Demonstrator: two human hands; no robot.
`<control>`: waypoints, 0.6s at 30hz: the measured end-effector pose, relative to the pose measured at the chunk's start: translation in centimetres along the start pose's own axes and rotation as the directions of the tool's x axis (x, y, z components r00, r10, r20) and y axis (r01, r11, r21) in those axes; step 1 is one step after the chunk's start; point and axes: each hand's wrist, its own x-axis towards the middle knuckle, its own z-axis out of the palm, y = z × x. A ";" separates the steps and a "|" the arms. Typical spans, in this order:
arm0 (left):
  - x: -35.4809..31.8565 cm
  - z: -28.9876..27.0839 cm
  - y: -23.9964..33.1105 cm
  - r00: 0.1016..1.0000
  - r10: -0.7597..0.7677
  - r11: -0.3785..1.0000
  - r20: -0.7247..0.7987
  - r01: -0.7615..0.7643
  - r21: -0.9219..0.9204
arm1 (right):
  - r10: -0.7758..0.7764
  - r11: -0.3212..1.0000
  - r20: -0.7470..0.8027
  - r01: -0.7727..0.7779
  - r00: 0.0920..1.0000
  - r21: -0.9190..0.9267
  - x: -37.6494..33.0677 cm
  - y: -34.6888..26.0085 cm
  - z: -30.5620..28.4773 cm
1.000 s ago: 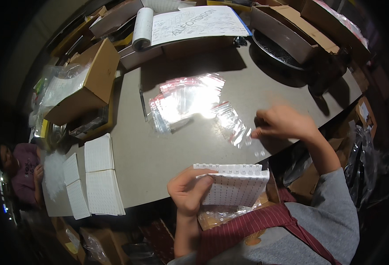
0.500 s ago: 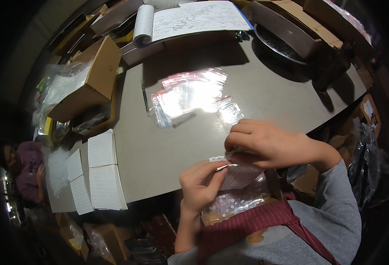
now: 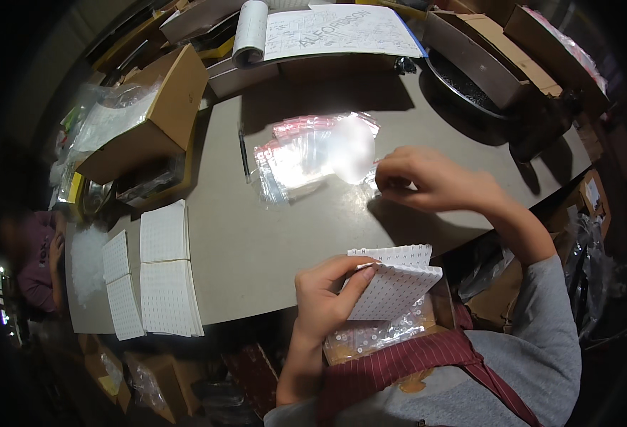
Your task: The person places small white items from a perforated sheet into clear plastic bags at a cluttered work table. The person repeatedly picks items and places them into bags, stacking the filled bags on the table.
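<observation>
My left hand [image 3: 331, 295] pinches the edge of folded white printed sheets [image 3: 391, 288], covered in rows of small dark marks. Under the sheets, by my apron, sits a clear plastic bag [image 3: 370, 338] of small round pieces. My right hand [image 3: 427, 179] is over the table with its fingers curled together at the right edge of the zip bags; the fingertips are partly hidden, and what they pinch cannot be made out. Clear zip bags [image 3: 292, 156] with red strips lie fanned out beside it, partly washed out by glare.
Banded stacks of printed sheets [image 3: 165, 295] lie at the table's left. A pen [image 3: 243, 153] rests by the zip bags. Behind are a cardboard box [image 3: 174, 96], a paper pad [image 3: 335, 32] and a round dark tray [image 3: 463, 89]. Another person [image 3: 39, 260] is at far left.
My right hand has moved up and away from the sheets to the zip bags. The folded sheets now stand spread out in my left hand. The view has shifted slightly.
</observation>
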 end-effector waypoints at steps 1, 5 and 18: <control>0.1 -0.1 0.0 1.000 0.011 1.000 0.003 -0.011 0.019 | 0.070 0.997 0.064 -0.071 0.996 0.017 0.7 1.0 0.1; -0.1 -0.2 0.2 0.999 0.033 0.999 -0.021 -0.033 0.036 | 0.077 0.985 0.066 -0.066 0.995 -0.159 2.2 2.5 1.5; 0.0 -0.3 -0.5 0.997 0.079 0.996 -0.023 -0.078 0.041 | 0.052 0.903 -0.196 -0.130 0.979 -0.411 1.2 2.6 2.5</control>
